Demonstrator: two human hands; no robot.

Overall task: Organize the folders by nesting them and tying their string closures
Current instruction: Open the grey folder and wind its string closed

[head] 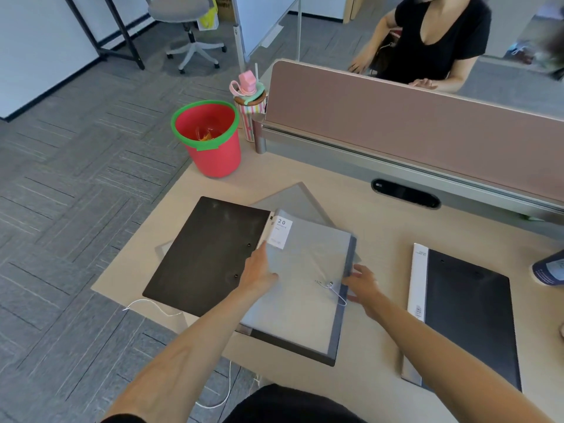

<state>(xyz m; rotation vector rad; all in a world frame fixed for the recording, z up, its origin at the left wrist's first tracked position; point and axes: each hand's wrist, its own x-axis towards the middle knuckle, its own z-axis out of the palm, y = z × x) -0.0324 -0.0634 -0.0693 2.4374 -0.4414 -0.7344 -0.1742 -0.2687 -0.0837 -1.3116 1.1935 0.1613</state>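
Observation:
A translucent grey string-closure folder (300,288) lies on top of an open black binder (204,254) in the middle of the desk. Its button with a loop of white string (331,286) sits near its right edge. My left hand (259,271) rests flat on the folder's left edge, fingers pointing away from me. My right hand (363,285) grips the folder's right edge, just right of the button. Another grey folder (293,198) pokes out from underneath at the back. A second black folder with a white spine (467,315) lies shut on the right.
A red bucket with a green rim (210,138) stands at the desk's back left corner, a striped cup with a pink lid (250,102) behind it. A pink divider panel (412,117) bounds the back; a person sits beyond it. A blue-white object (549,268) sits at the far right.

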